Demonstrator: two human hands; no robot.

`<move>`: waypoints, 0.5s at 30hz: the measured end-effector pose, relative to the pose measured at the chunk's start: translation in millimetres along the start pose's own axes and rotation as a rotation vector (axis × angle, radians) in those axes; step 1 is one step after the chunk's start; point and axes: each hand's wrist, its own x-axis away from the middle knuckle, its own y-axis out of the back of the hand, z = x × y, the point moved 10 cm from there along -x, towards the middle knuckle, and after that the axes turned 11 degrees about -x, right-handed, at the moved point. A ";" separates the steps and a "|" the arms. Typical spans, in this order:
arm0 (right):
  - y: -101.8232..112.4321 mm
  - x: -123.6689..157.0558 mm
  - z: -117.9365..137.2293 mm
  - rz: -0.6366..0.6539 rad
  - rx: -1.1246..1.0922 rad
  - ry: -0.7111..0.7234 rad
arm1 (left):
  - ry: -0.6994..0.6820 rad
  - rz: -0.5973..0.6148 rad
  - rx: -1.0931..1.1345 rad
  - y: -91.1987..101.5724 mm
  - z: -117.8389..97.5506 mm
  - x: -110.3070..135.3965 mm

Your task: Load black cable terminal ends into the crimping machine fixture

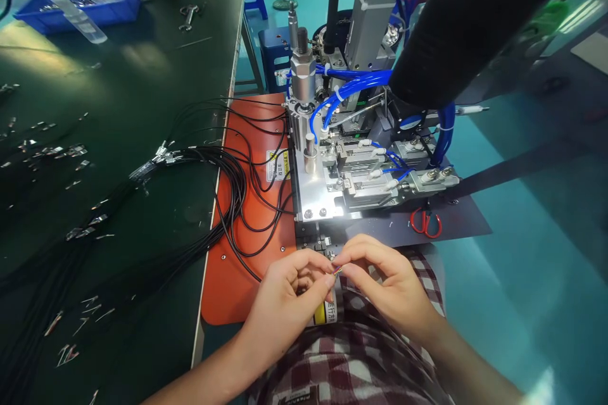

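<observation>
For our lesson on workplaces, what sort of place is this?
Probably a cable assembly workshop: a metal machine with blue tubes stands beside the table, black cables lie across the table's edge, and the left hand and right hand pinch coloured wires.

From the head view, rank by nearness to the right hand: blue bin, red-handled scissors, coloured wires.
1. coloured wires, held at the right hand
2. red-handled scissors, just beyond that hand, rightward
3. blue bin, far upper left
</observation>
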 end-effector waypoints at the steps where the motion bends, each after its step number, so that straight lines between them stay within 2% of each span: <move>1: -0.7 0.4 0.6 0.003 0.006 0.010 | 0.002 0.004 0.001 -0.5 0.5 0.3; 9: -0.2 2.5 -13.6 -0.028 0.035 -0.081 | 0.024 0.022 -0.011 -2.5 4.0 -0.9; 15: 5.0 2.3 -3.9 -0.002 0.116 -0.114 | -0.068 -0.030 -0.149 0.7 0.2 4.2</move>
